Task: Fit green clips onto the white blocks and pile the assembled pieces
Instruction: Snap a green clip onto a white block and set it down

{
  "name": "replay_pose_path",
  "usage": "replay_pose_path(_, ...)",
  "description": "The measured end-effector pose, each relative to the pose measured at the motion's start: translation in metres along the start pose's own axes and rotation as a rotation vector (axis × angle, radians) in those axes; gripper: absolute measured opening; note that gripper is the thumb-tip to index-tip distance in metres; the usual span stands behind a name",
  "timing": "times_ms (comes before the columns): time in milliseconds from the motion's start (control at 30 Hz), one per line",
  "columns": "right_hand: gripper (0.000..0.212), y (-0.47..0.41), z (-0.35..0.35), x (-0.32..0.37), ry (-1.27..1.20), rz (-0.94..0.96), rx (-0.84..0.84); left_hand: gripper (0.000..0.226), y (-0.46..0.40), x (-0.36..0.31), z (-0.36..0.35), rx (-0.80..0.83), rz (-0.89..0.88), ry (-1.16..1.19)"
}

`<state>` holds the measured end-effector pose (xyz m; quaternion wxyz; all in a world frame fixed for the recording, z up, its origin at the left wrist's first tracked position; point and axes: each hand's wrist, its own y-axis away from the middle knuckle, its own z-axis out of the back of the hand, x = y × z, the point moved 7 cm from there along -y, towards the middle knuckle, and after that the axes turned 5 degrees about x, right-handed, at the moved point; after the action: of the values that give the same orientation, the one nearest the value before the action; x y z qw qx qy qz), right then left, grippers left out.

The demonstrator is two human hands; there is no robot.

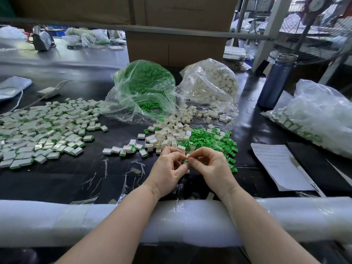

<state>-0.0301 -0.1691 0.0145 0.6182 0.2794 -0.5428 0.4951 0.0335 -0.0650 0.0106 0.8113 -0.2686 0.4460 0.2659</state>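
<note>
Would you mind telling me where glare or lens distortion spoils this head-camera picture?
Head view: glare whitens the finished pile at left and streaks both plastic bags; wide-angle distortion bows the padded table edge; the hands stay sharp, though the piece they pinch is mostly hidden.

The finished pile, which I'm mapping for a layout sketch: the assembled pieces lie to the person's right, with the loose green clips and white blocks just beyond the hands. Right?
Not quite. The head view shows the finished pile to the person's left, not right. The loose green clips and white blocks do lie just beyond the hands.
</note>
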Motion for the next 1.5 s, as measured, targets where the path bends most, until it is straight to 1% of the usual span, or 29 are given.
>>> replay_pose_path(133,0.025,-0.001,-0.001,-0.001,0.13,-0.019,-0.008,0.009,0.0,0.001,0.0,-0.003,0.002,-0.017)
replay_pose_path(200,0.025,-0.001,-0.001,0.0,0.14,-0.023,-0.003,0.008,0.0,0.0,0.0,-0.008,0.005,-0.033)
replay_pose_path(367,0.012,0.0,-0.003,0.0,0.155,-0.028,0.018,0.012,0.0,0.0,0.003,-0.038,0.006,-0.016)
replay_pose_path(567,0.015,0.0,-0.003,0.001,0.22,-0.005,-0.002,0.016,0.0,-0.001,0.005,-0.064,0.015,0.003)
replay_pose_path(700,0.01,-0.001,-0.003,-0.001,0.279,-0.001,0.005,0.014,0.0,-0.002,0.004,-0.053,0.019,-0.002)
replay_pose_path(800,0.01,-0.001,-0.004,0.0,0.291,0.02,-0.005,0.014,0.001,-0.002,0.005,-0.067,0.019,-0.021)
replay_pose_path(867,0.011,-0.001,-0.002,0.003,0.3,0.045,-0.046,0.015,0.001,-0.002,0.008,-0.109,0.022,-0.027)
replay_pose_path(933,0.011,0.001,0.004,0.005,0.307,0.055,-0.11,0.015,0.003,0.002,0.015,-0.19,0.053,-0.005)
replay_pose_path(1000,0.01,0.002,0.012,0.006,0.305,0.055,-0.182,0.017,0.005,0.008,0.023,-0.278,0.106,0.012)
replay_pose_path(1100,0.011,0.004,0.018,0.005,0.3,0.039,-0.243,0.022,0.01,0.019,0.038,-0.429,0.206,0.029)
replay_pose_path(1200,0.01,0.005,0.021,0.003,0.319,0.024,-0.273,0.021,0.016,0.024,0.051,-0.583,0.26,-0.078)
replay_pose_path(1300,0.009,0.004,0.024,0.0,0.355,0.005,-0.305,0.023,0.017,0.023,0.055,-0.622,0.272,-0.167)
replay_pose_path(1500,0.01,0.003,0.027,-0.001,0.41,-0.012,-0.338,0.023,0.019,0.029,0.055,-0.619,0.376,-0.235)
